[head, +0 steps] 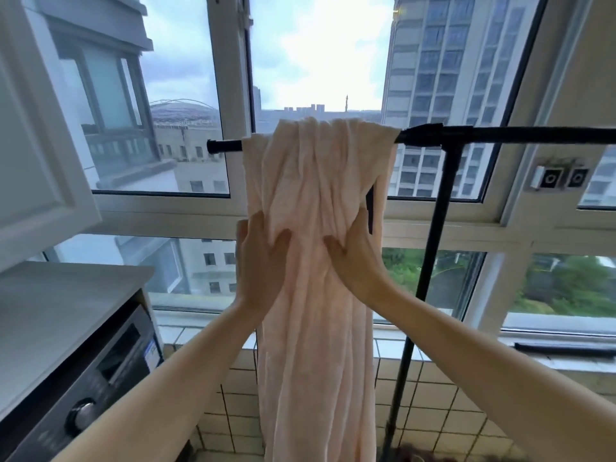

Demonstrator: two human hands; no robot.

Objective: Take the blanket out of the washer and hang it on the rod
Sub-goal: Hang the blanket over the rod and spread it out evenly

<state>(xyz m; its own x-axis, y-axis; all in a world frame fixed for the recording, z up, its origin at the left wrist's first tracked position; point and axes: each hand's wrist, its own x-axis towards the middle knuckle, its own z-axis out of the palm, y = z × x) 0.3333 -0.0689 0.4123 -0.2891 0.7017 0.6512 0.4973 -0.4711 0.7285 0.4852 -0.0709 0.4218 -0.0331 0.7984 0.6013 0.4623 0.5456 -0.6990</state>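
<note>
I see the pink blanket (pixel 316 181) draped over the black rod (pixel 500 133), hanging bunched before the window. Left hand (pixel 258 258) and right hand (pixel 355 258) press flat on its folds, fingers straight. Washer (pixel 83 378) at lower left.

No legible txt; sticker (pixel 152 352) on washer (pixel 100 378) blurred.

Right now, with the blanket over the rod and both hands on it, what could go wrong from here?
1. The pink blanket hangs bunched close to the free left end of the black rod; spreading it leftward could slip it off.
2. The left hand and right hand only press flat against it, so neither would likely catch a slide.
3. Its thick folds may dry slowly if left bunched.
</note>
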